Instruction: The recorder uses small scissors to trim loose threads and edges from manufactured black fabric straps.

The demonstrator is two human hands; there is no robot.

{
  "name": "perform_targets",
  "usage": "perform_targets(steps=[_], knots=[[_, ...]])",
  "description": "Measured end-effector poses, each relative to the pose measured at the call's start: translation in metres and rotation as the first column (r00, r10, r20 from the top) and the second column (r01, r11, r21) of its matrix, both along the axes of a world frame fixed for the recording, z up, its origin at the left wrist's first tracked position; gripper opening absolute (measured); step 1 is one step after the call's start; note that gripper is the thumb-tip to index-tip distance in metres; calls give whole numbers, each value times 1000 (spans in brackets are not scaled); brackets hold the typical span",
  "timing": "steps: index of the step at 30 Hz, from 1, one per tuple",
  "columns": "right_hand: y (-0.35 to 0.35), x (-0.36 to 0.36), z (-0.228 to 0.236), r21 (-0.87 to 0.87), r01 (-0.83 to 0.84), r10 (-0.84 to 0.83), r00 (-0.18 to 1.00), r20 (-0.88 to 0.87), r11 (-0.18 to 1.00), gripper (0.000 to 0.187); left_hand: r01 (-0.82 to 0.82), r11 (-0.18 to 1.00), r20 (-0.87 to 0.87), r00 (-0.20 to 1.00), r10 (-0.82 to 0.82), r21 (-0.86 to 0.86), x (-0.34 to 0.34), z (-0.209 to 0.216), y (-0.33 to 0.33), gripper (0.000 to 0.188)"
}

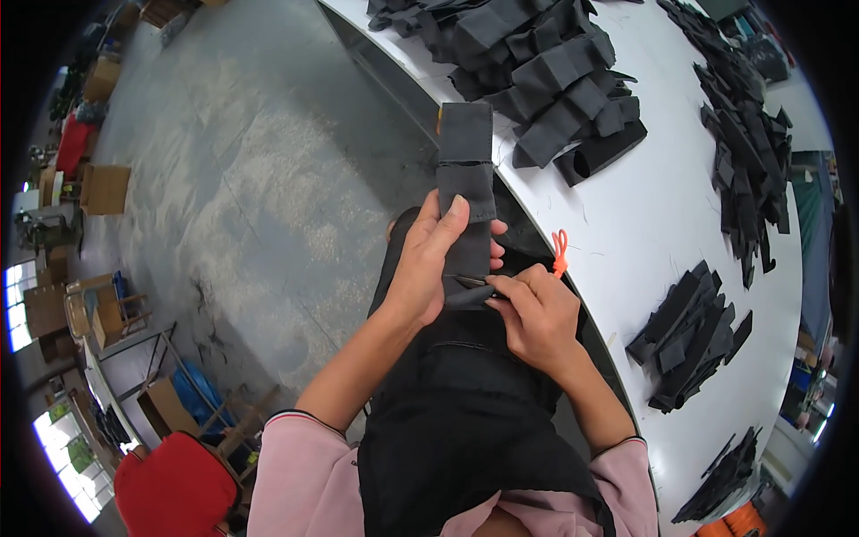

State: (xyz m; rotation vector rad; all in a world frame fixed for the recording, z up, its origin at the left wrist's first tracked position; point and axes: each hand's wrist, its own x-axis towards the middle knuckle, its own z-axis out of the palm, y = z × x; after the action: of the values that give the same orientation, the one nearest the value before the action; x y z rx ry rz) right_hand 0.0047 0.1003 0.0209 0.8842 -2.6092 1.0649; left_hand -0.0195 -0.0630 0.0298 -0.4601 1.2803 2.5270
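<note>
My left hand [431,246] is closed round a dark grey sewn fabric strip [466,134], thumb on top and fingertips showing at its right edge. The strip points away from me, with a stitched fold across it and a loose flap at its near end. Over that near end, my right hand [540,309] pinches a slim metal tool [472,282]; its tip touches the fabric and the rest is hidden in my fingers, so its exact kind cannot be told. An orange cord loop [560,252] stands up behind the right hand, seemingly attached to the tool.
On the white table [617,242] to my right lie a big heap of dark strips [546,72], a long pile [738,152] and smaller bundles [689,340]. Loose threads are scattered there. A black apron [465,412] covers my lap. Leftward are a red chair [176,488] and cardboard boxes [106,190].
</note>
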Motion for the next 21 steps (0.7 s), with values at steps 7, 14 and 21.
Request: perform_targets(steps=[7,14,21], knots=[[6,7,0,-192,15,22,982,189,981,27,23,1000,35,999,-23,5,5,5,0,39],[13,-5,-11,-333,385,-78,745,662,861,33,171,968,186,961,-206,184,3,-21,-8,51],[0,-22,-29,-44,195,-185,968,168,980,41,285,958,149,946,-288,44,34,-12,7,75]])
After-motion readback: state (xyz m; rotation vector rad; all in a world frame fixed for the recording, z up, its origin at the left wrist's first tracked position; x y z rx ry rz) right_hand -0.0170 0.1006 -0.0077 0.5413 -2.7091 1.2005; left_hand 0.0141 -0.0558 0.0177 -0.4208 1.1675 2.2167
